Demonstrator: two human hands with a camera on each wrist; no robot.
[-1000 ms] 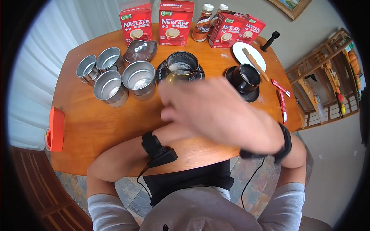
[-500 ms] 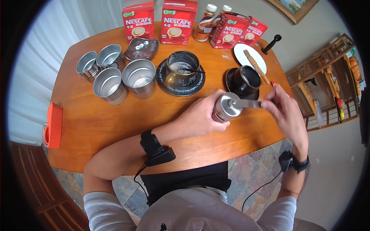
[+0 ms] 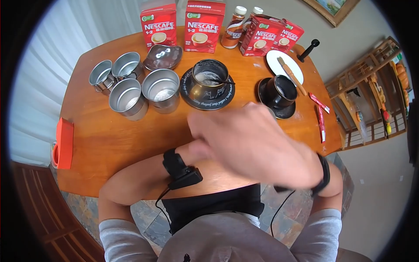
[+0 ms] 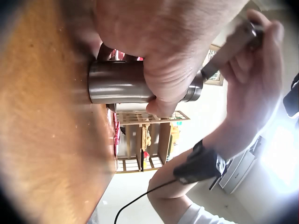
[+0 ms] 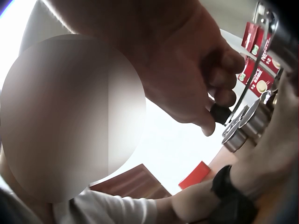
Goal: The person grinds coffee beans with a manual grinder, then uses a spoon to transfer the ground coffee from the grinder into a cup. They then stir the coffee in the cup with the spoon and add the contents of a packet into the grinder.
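In the left wrist view, my left hand (image 4: 168, 46) grips the body of a metal hand coffee grinder (image 4: 119, 83), its base at the wooden tabletop. My right hand (image 4: 254, 88) is at the outer end of the grinder's crank (image 4: 231, 49). In the right wrist view, its fingers and thumb pinch the black crank knob (image 5: 220, 113). From the head view, the blurred right hand (image 3: 253, 146) passes over the grinder and hides most of it along with the left hand. Just beyond stand a dark cup (image 3: 280, 91) and a gold-and-black cup (image 3: 209, 89) on a saucer.
Several steel cups (image 3: 128, 100) and a dark dish (image 3: 163, 57) stand at the left. Red Nescafe boxes (image 3: 203, 28) and bottles (image 3: 233, 28) line the back. At the right are a white plate (image 3: 277, 65) with a brush, and red sachets (image 3: 321, 124). An orange-red object (image 3: 65, 144) stands at the left edge.
My right hand has swung the crank from the right side of the grinder round to the left, near where it was a second ago. The left arm stays in place.
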